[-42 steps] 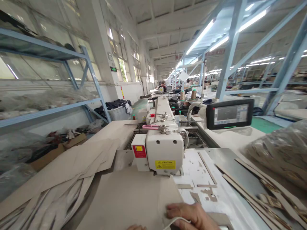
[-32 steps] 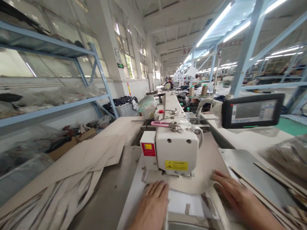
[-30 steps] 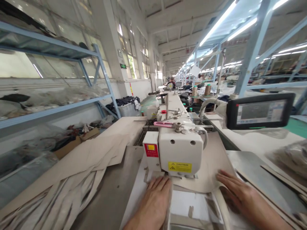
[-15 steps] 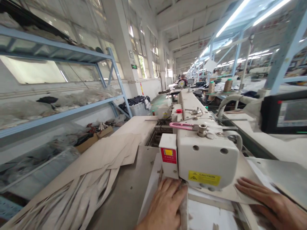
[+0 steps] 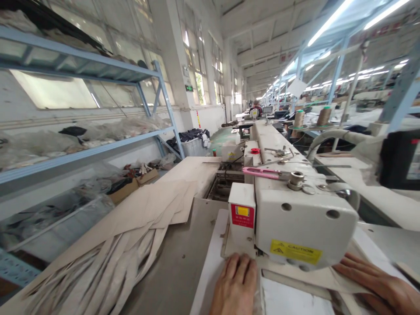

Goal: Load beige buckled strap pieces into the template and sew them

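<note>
1. At lower centre we have the left hand [image 5: 235,284] palm down, fingers stretched and close together; we see nothing gripped in it.
2. At lower right, the right hand [image 5: 374,280] lies with long, flat fingers on the panel [image 5: 328,280]; we cannot tell whether its thumb pinches the edge.
3. The panel sits at lower right, partly hidden under the head [image 5: 305,227], with the white sheet [image 5: 292,302] nearer us; we judge the step to be squaring it, so we should press lightly, smooth out ripples and line up its edge.
4. We would do well to draw the left fingertips clear of the head's underside; they lie just beside it.
5. Further off, loose strips [image 5: 131,218] fill the lower left; snips [image 5: 260,172] rest on the machine, right of centre; cones [image 5: 324,117] stand beyond, upper right.
</note>
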{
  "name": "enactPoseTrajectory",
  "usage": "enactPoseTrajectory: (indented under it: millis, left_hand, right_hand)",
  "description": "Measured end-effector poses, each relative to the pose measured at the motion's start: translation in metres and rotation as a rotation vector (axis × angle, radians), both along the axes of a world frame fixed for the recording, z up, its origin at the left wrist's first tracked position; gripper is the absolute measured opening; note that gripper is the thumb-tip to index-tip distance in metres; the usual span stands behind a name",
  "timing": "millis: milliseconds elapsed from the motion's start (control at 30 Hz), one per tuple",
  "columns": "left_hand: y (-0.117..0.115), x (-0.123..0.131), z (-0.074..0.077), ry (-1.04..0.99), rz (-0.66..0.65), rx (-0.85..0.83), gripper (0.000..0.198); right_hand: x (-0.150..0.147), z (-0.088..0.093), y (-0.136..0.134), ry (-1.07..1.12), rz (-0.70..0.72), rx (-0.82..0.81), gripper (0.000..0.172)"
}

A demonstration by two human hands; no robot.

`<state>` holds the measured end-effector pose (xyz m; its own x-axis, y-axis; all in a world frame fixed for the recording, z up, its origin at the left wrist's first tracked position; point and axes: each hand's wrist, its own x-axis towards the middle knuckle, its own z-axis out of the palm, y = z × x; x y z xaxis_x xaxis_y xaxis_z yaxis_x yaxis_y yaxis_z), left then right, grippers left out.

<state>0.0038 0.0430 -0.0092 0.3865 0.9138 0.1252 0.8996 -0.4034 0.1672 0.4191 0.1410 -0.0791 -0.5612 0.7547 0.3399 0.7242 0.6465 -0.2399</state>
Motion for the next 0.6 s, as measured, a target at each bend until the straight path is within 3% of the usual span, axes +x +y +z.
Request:
enactPoseTrajectory:
  millis: [67, 167, 300, 367, 467, 600]
  left_hand:
    - [0.0, 0.001, 0.004, -0.003, -0.001, 0.029, 0.055]
    - [0.003, 0.005, 0.021, 0.046, -0.003, 0.03, 0.059]
    - [0.011, 0.008, 0.034, 0.144, -0.096, 0.123, 0.062]
    - [0.015, 0.007, 0.033, 0.15, -0.132, 0.172, 0.057]
    - [0.02, 0.002, 0.024, 0.15, -0.176, 0.212, 0.048]
    - [0.022, -0.006, 0.011, 0.156, -0.225, 0.298, 0.045]
  right_hand:
    - [-0.006, 0.018, -0.005, -0.04, 0.001, -0.015, 0.045]
    - [-0.023, 0.062, -0.022, -0.174, -0.03, -0.099, 0.051]
    - [-0.054, 0.108, -0.05, -0.264, -0.136, -0.109, 0.067]
    - [-0.066, 0.114, -0.063, -0.24, -0.072, -0.121, 0.069]
    - [-0.074, 0.107, -0.079, -0.198, 0.036, -0.165, 0.058]
    - [-0.069, 0.094, -0.086, -0.166, -0.021, -0.114, 0.051]
